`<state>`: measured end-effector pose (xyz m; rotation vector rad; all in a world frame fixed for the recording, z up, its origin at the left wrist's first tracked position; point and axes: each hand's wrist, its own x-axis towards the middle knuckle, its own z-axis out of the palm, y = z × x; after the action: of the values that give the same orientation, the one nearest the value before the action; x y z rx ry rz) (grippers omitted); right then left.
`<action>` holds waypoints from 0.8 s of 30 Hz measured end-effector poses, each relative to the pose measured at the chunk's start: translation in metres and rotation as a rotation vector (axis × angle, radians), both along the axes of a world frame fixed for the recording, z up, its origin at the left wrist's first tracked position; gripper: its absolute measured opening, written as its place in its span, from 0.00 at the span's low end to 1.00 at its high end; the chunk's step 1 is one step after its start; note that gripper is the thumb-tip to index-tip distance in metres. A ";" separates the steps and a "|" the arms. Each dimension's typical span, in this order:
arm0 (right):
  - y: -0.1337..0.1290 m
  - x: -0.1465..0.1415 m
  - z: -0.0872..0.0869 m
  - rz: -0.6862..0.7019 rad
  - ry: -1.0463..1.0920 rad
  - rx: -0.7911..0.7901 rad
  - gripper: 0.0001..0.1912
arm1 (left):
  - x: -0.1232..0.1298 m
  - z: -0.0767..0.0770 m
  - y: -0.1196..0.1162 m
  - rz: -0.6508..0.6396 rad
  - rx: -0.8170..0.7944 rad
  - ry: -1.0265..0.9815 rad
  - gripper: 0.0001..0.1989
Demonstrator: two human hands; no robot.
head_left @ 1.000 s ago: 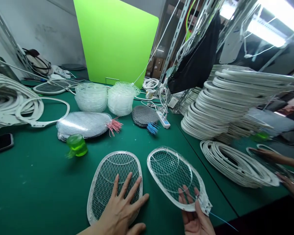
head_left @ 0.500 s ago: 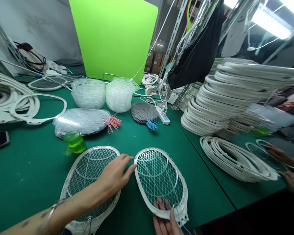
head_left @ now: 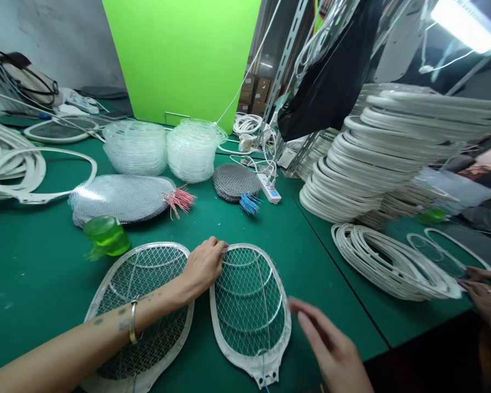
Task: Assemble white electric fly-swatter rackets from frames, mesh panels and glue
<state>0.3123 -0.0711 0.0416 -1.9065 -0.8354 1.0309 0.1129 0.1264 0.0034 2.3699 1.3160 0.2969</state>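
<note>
The right hand (head_left: pixel 329 344) has room to move over the green desk (head_left: pixel 331 284), from the right racket head (head_left: pixel 249 305) to the pile of white rings (head_left: pixel 388 262). The left hand (head_left: pixel 203 266) is by the left racket head (head_left: pixel 143 273). Up ahead, a green plastic cup (head_left: pixel 106 236) and a silver mesh heap (head_left: pixel 120 199) stand in the way.

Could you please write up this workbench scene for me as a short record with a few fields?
Left hand: over a meshed swatter frame, fingers at the rim of a second meshed swatter frame
Right hand: open, beside the second frame, holding nothing
Co-worker's hands: at a coil of white frames
Bench: green mat
Nearby: silver mesh stack with pink wires; dark mesh stack with blue wires
</note>
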 end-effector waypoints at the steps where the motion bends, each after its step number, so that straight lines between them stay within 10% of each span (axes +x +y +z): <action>1: 0.016 0.010 -0.003 0.029 -0.142 0.017 0.28 | 0.000 -0.002 0.000 0.000 0.003 -0.008 0.15; 8: 0.061 0.011 -0.037 0.111 -0.236 0.009 0.33 | -0.005 -0.001 0.001 -0.008 -0.015 -0.066 0.15; 24: 0.067 0.012 -0.042 0.097 -0.473 0.158 0.26 | 0.003 0.006 0.005 0.063 -0.040 -0.061 0.12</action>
<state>0.3243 -0.0037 -0.0007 -2.0157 -1.2455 0.5479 0.1159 0.1312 0.0097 2.2717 1.3579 0.3548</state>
